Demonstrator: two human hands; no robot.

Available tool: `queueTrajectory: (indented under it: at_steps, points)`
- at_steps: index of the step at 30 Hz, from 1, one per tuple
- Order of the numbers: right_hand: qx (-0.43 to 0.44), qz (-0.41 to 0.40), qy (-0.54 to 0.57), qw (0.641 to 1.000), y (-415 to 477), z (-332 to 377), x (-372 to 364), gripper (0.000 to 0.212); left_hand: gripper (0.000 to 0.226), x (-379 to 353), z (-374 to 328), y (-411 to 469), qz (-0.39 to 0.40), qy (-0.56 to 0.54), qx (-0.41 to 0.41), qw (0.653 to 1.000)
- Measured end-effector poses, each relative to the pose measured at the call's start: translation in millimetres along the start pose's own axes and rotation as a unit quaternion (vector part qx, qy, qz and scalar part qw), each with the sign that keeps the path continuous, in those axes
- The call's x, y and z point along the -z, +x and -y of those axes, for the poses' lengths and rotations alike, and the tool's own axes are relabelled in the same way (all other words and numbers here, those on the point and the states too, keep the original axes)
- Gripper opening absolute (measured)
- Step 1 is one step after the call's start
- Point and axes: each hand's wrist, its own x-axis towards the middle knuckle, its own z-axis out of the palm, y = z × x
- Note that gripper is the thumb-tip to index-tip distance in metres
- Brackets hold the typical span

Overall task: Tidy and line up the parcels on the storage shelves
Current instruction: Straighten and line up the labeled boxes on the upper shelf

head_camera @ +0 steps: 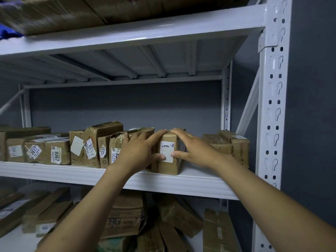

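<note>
Parcel (169,165), small, brown, upright at the front edge of the middle shelf (181,185). Clasped from both sides: left hand (138,151) with fingers spread over its top and the crumpled neighbour (116,142), thumb on the white label (167,147); right hand (192,148) arched over the top, thumb at front. Row of parcels (54,151) packed leftward; bare gap rightward before two more boxes (229,146).

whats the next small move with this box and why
Probably ease the labelled box back a little: the left hand and right hand grip it, and its front sits nearer the shelf edge than the crumpled parcel beside it, breaking the row's line.
</note>
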Motion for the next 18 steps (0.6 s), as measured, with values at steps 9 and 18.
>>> queueTrajectory:
  at_steps: [9, 18]
  points:
    - [-0.054, 0.025, -0.084, 0.995, -36.4, -5.8, 35.8, 0.081, 0.077, 9.0, -19.8, 3.6, -0.062, 0.012, -0.022, 0.998]
    - [-0.06, 0.027, -0.354, 0.933, -95.7, -31.1, 92.0, 0.025, 0.04, -9.5, -113.6, 31.1, -0.125, -0.146, -0.155, 0.969]
